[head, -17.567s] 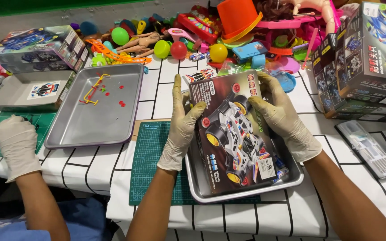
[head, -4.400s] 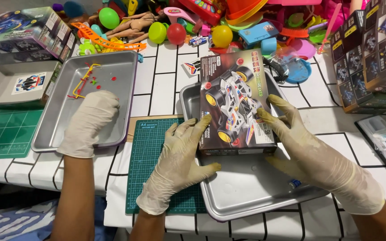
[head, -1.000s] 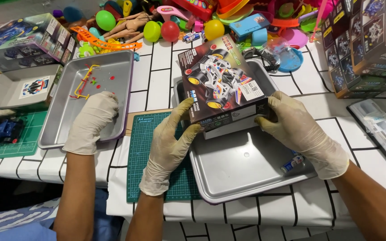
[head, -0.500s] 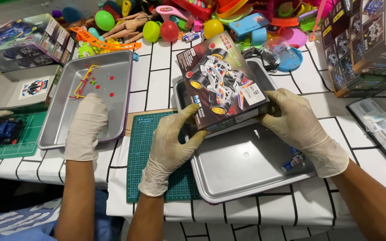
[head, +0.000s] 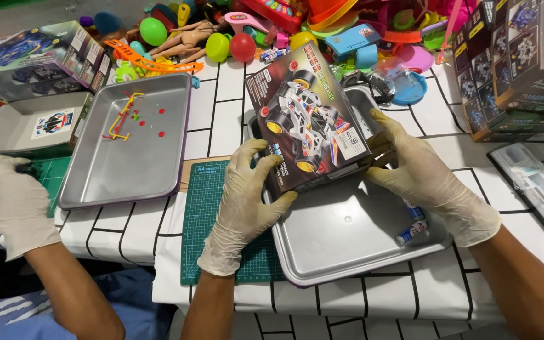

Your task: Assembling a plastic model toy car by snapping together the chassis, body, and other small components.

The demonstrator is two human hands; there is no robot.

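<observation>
model car box [head: 310, 123], dark with a picture of a racing car on its lid, is held tilted above the steel tray [head: 347, 242], with the left hand [head: 243, 201] gripping its near left corner and the right hand [head: 426, 176] clasping its right edge, gloved fingers wrapped on the cardboard. a co-worker's gloved hand [head: 11, 201] rests at the left edge of the worktop [head: 221, 94], beside a second tray [head: 136, 157] with small red parts.

We see a white table [head: 228, 113] lined in black; on it two steel trays [head: 127, 151], a green cutting mat [head: 206, 208], boxes [head: 33, 56] and toys [head: 234, 44].
</observation>
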